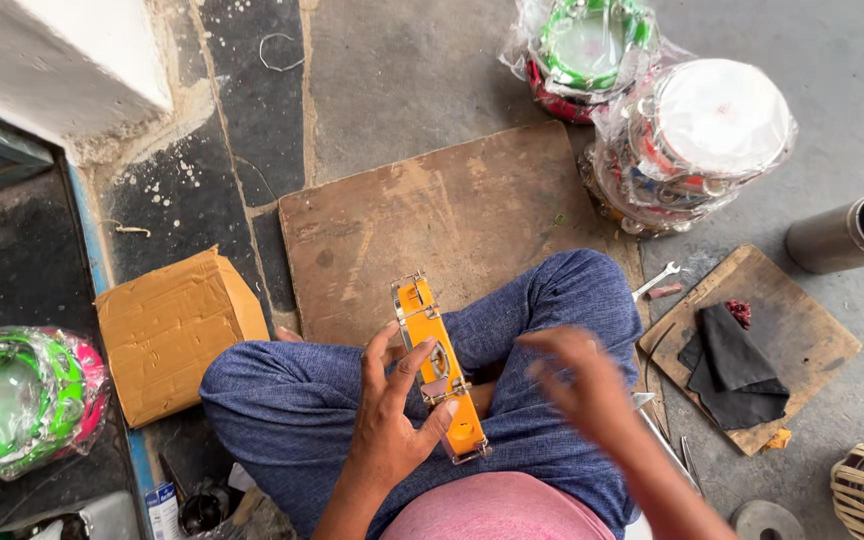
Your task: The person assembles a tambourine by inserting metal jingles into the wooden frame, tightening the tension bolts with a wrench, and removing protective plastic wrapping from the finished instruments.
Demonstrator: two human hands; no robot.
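Orange tambourine frame held edge-on over the lap

At lower centre the left hand [392, 420] has its grip pinched on the orange tambourine frame [439, 368], thumb and fingers clamping its rim. The frame's long axis runs from upper left to lower right. The right hand [582, 385], blurred and apparently loosely spread and empty, hangs just right of it; the wooden board [432, 215] lies above.

Tan taped box [174, 330] left; 3 clear-wrapped tambourine packs [697, 140].
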